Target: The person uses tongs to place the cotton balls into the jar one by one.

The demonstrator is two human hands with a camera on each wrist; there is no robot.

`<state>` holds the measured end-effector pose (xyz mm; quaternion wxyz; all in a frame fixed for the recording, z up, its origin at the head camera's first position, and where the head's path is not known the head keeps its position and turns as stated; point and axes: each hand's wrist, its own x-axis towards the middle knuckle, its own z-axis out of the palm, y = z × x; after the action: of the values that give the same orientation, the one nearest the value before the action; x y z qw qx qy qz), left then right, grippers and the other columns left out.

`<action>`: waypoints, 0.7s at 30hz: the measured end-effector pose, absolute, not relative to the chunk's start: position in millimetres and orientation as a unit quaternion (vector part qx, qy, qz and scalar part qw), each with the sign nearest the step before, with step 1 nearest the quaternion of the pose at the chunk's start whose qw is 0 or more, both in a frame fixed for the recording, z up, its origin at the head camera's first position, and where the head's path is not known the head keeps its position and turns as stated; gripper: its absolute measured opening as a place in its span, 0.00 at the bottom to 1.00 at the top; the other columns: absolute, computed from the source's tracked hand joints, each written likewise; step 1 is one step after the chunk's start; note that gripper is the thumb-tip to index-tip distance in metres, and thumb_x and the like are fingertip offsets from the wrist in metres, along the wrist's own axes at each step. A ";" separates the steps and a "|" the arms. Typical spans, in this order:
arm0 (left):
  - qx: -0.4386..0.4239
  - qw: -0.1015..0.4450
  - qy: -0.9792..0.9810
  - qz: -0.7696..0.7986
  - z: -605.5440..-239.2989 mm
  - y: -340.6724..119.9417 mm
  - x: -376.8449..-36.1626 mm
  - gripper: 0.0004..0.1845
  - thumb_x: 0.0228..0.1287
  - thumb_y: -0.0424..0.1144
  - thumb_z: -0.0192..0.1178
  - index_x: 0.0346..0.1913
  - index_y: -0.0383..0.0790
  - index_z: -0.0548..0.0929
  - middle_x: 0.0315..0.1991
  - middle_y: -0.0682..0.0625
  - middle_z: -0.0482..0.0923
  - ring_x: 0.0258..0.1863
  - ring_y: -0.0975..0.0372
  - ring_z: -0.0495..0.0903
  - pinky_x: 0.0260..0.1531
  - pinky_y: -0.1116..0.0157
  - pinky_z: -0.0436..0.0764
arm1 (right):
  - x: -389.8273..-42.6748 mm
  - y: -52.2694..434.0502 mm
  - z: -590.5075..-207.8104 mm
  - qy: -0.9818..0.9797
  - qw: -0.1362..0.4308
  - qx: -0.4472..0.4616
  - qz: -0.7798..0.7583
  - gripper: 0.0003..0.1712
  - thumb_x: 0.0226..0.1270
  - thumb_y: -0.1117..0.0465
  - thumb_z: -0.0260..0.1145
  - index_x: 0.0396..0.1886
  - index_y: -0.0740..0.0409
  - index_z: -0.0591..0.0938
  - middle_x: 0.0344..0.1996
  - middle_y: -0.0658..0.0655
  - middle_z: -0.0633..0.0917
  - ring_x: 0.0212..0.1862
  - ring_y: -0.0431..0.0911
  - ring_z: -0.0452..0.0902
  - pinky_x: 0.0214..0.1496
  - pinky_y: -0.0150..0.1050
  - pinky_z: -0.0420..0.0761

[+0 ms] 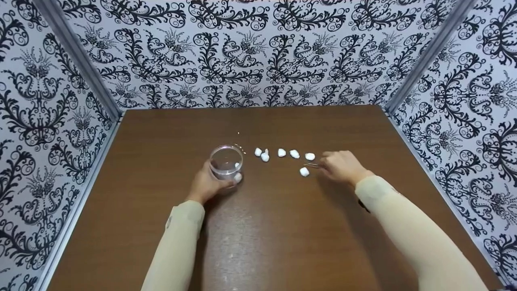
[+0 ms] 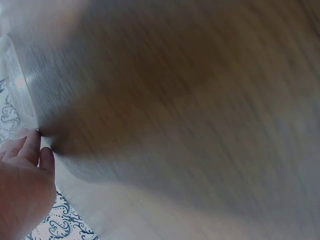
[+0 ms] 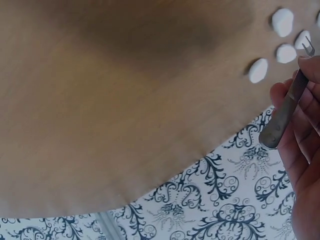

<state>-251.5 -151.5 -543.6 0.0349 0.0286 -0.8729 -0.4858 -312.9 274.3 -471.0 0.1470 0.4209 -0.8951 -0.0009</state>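
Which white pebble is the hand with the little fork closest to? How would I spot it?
Start at the brown table and find the row of white pebbles right of the clear cup. The right hand holds a small fork just past that row's right end. The pebble you want lies alone below the row, nearest the person.

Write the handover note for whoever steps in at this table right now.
Left hand grips the clear cup standing on the table; one white pebble seems to lie inside.
Right hand holds metal tweezers, tips near the nearest pebble.
A row of five pebbles lies right of the cup, plus that one in front of the row.
Done: apparently one pebble in.
Left: likely the six on the table.
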 end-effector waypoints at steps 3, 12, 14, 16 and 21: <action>0.028 0.035 -0.872 -0.488 -543.3 -151.3 -251.1 0.57 0.38 0.45 0.84 0.71 0.31 0.63 0.60 0.35 0.74 0.60 0.48 0.73 0.62 0.53 0.68 | -312.6 277.9 -472.6 -0.898 0.137 0.417 -0.006 0.06 0.57 0.60 0.73 0.26 0.55 0.84 0.23 0.53 0.76 0.18 0.50 0.71 0.20 0.53 0.74; 0.027 0.031 -0.871 -0.489 -543.0 -152.6 -251.2 0.56 0.38 0.46 0.84 0.70 0.33 0.63 0.61 0.37 0.75 0.60 0.49 0.73 0.62 0.54 0.69 | -311.5 280.8 -477.0 -0.902 0.127 0.413 -0.016 0.06 0.59 0.58 0.73 0.27 0.54 0.85 0.23 0.51 0.75 0.19 0.49 0.72 0.21 0.52 0.75; 0.025 0.030 -0.872 -0.488 -542.9 -152.7 -251.3 0.57 0.37 0.47 0.84 0.70 0.33 0.63 0.61 0.37 0.74 0.60 0.49 0.73 0.62 0.54 0.68 | -311.3 280.6 -478.4 -0.902 0.121 0.414 -0.018 0.07 0.59 0.58 0.74 0.27 0.54 0.85 0.23 0.50 0.75 0.19 0.48 0.71 0.21 0.51 0.74; 0.023 0.030 -0.873 -0.486 -542.6 -152.7 -251.1 0.57 0.37 0.47 0.84 0.70 0.34 0.63 0.61 0.38 0.74 0.61 0.49 0.73 0.62 0.53 0.68 | -311.1 280.4 -479.9 -0.903 0.116 0.414 -0.023 0.07 0.59 0.58 0.75 0.27 0.54 0.85 0.22 0.50 0.74 0.19 0.47 0.70 0.21 0.50 0.75; 0.025 0.032 -0.875 -0.482 -541.6 -152.6 -250.7 0.58 0.35 0.48 0.85 0.70 0.34 0.64 0.61 0.38 0.75 0.61 0.49 0.73 0.62 0.53 0.68 | -311.4 279.6 -483.2 -0.904 0.108 0.411 -0.036 0.07 0.60 0.58 0.74 0.27 0.54 0.85 0.23 0.50 0.75 0.20 0.47 0.72 0.23 0.50 0.76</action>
<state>-250.7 -152.6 -541.6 0.0316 0.0248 -0.8754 -0.4816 -311.4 279.6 -483.2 0.1085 0.4112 -0.9044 -0.0357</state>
